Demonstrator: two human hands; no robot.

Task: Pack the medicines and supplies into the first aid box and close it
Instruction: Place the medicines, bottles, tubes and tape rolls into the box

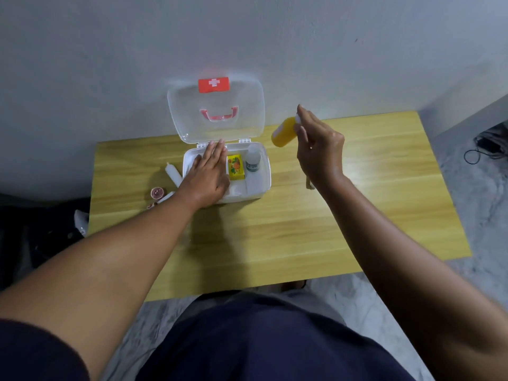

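On the desk point(302, 229), a small pink-red container point(157, 193) and a white tube point(173, 174) lie left of the open first aid box point(258, 185). The left hand point(209, 171) rests flat inside it, fingers spread, beside a yellow packet point(235, 167) and clear bottle point(253, 158). The right hand point(319, 149) pinches an orange bottle point(283, 132) aloft, right of the box.
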